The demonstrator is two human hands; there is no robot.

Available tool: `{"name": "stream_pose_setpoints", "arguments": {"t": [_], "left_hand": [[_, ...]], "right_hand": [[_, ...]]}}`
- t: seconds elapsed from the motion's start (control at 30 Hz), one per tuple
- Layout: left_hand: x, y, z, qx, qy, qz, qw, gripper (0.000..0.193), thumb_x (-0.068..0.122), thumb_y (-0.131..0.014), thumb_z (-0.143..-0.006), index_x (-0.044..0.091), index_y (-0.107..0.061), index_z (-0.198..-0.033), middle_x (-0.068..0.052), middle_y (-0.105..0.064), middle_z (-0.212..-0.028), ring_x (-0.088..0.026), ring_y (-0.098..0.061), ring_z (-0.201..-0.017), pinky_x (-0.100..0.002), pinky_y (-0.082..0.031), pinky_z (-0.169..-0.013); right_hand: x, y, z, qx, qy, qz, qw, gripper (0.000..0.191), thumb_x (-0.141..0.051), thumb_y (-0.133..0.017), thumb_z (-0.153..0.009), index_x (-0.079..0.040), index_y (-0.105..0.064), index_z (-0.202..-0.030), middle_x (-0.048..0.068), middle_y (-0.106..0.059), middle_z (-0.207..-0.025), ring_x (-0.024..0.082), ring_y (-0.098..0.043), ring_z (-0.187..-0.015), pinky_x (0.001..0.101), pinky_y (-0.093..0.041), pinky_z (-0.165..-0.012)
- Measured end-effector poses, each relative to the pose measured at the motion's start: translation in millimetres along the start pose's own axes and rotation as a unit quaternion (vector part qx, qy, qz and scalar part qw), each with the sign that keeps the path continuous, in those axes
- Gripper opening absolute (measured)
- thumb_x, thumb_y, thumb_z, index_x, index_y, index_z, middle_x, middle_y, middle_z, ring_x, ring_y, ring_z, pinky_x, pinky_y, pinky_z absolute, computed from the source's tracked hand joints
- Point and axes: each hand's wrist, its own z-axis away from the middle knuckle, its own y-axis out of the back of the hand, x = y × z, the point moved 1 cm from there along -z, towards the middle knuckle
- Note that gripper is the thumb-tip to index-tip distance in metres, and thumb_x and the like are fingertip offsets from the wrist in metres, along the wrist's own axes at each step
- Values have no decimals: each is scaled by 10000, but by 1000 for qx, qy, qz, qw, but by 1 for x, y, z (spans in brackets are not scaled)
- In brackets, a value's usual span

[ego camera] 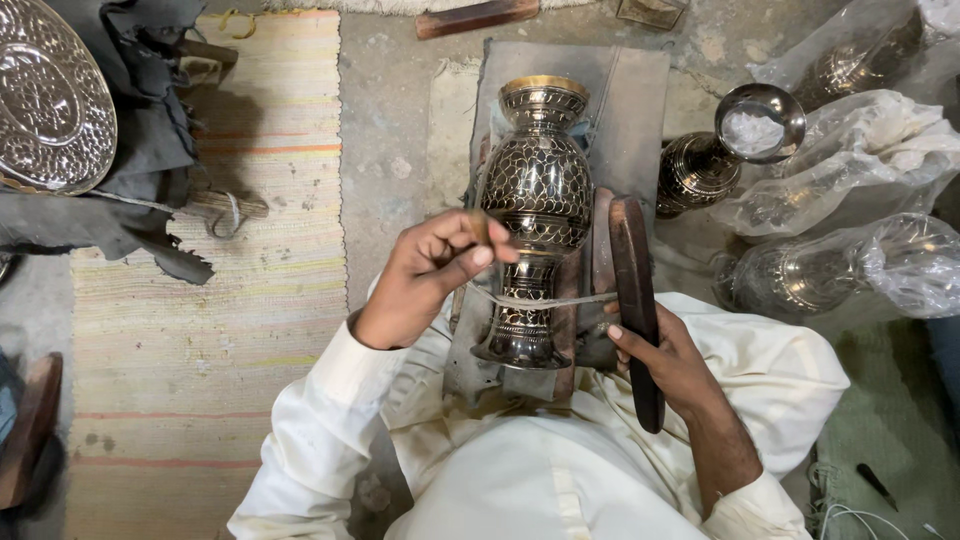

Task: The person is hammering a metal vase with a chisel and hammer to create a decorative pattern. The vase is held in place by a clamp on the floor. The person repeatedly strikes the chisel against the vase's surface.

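Workshop floor, bare concrete, with a striped woven mat (210, 300) along its left side and a grey work pad (640, 110) at its middle.

Item 1: engraved metal vase (540, 215), dark with bright scale pattern and brass rim, lying on the pad against the seated person's lap, held down by a cord (560, 300) across its narrow stem.

Item 2: left hand (430, 275), fingers pinched shut on a small chisel-like tool (480, 228), tip touching the vase's belly.

Item 3: right hand (670, 355), closed around a long dark wooden mallet (635, 300), which stands upright just beside the vase.

Item 4: similar vases wrapped in clear plastic (860, 170) at the right edge; one unwrapped vase (715, 150) near them.

Item 5: embossed round tray (50, 95) at the far left corner, resting on dark cloth (140, 150).

Step in hand, as judged: engraving the vase's surface, tool set, mallet not yet striking. Next move would call for a light, square tap and a steady tool tip.
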Motion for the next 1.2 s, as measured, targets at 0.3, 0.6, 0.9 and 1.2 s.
{"name": "stream_pose_setpoints", "arguments": {"t": [0.3,0.6,0.9,1.2], "left_hand": [[-19,-19,-10,123,118,121,978,414,114,-717,-961,50,-594,-1352,-65,-750,-1029,-162,-760,-921,-269,-617,-738],[-21,-22,-12,125,126,108,978,413,114,-724,-934,9,-590,-1311,-54,-744,-960,-165,-774,-851,-271,-653,-706],[-3,-33,-38,20,4,-291,956,348,101,-840,-835,46,-688,-1143,-77,-783,-866,-181,-763,-733,-308,-628,-629],[11,-61,-58,-86,-13,-522,849,286,146,-775,-864,80,-663,-1119,-206,-707,-770,-422,-708,-754,-526,-520,-654]], "right_hand": [[-21,-4,1,-71,72,75,992,365,-170,-747,-886,-30,-650,-1209,-14,-593,-731,82,-569,-648,259,-473,-588],[-18,-8,1,-66,34,74,994,366,-173,-754,-874,-54,-652,-1204,-16,-566,-686,87,-558,-607,269,-463,-543],[-14,-2,7,-69,4,32,997,390,-160,-743,-892,-45,-663,-1257,-14,-592,-751,93,-570,-685,269,-485,-628],[-24,27,3,-43,-2,52,998,408,-139,-698,-884,-60,-634,-1279,30,-745,-891,109,-667,-782,271,-534,-718]]}}
